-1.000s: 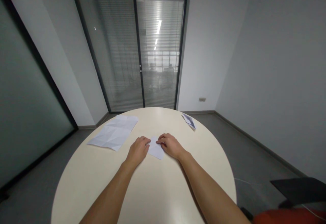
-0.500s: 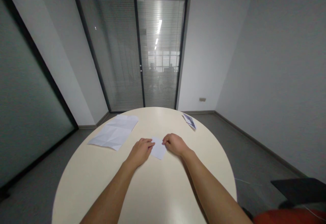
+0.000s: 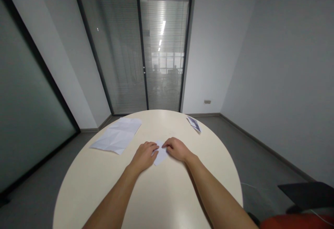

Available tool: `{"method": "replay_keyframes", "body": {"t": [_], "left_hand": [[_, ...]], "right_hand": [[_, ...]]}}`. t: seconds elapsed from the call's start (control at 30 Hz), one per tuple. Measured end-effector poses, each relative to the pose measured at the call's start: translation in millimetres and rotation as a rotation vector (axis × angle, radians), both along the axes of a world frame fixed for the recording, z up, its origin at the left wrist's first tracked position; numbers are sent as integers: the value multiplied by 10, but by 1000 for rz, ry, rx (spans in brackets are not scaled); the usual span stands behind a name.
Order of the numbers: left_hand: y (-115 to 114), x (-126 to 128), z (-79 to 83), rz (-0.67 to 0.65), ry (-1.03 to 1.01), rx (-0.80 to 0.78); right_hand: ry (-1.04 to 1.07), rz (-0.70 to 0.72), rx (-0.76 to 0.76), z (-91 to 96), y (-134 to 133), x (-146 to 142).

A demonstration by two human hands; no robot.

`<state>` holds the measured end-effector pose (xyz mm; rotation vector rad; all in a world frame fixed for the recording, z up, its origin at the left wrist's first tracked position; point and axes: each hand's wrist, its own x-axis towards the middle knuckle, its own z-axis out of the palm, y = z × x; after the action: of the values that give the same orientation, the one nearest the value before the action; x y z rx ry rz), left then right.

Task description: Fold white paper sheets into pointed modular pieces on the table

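A small folded white paper [image 3: 160, 155] lies on the round cream table [image 3: 161, 201], between my two hands. My left hand [image 3: 143, 156] rests on its left edge with the fingers curled and pressing down on it. My right hand [image 3: 177, 148] pinches the paper's upper right part, fingers bent together. Most of the paper is hidden under my fingers.
A creased, unfolded white sheet [image 3: 117, 135] lies at the table's far left. A small printed paper [image 3: 194, 123] sits at the far right rim. Glass doors with blinds [image 3: 141, 51] stand beyond the table. A dark object [image 3: 308, 192] is low at the right.
My right hand has moved left toward my left hand, folding the paper over so it looks narrower. My left hand has stayed in place on the paper.
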<state>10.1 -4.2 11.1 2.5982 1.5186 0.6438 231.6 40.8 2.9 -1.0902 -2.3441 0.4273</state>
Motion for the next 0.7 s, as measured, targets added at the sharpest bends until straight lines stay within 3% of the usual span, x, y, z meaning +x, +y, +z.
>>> {"method": "replay_keyframes", "body": {"t": [0.2, 0.4, 0.57, 0.7], "left_hand": [[-5, 11, -36, 7, 6, 17], [-6, 16, -46, 41, -6, 15], [-23, 27, -32, 52, -1, 6], [-35, 39, -17, 33, 0, 9]], "right_hand": [[14, -3, -16, 32, -20, -3], [57, 130, -126, 68, -57, -47], [54, 11, 24, -21, -5, -20], [39, -20, 43, -72, 19, 3]]}}
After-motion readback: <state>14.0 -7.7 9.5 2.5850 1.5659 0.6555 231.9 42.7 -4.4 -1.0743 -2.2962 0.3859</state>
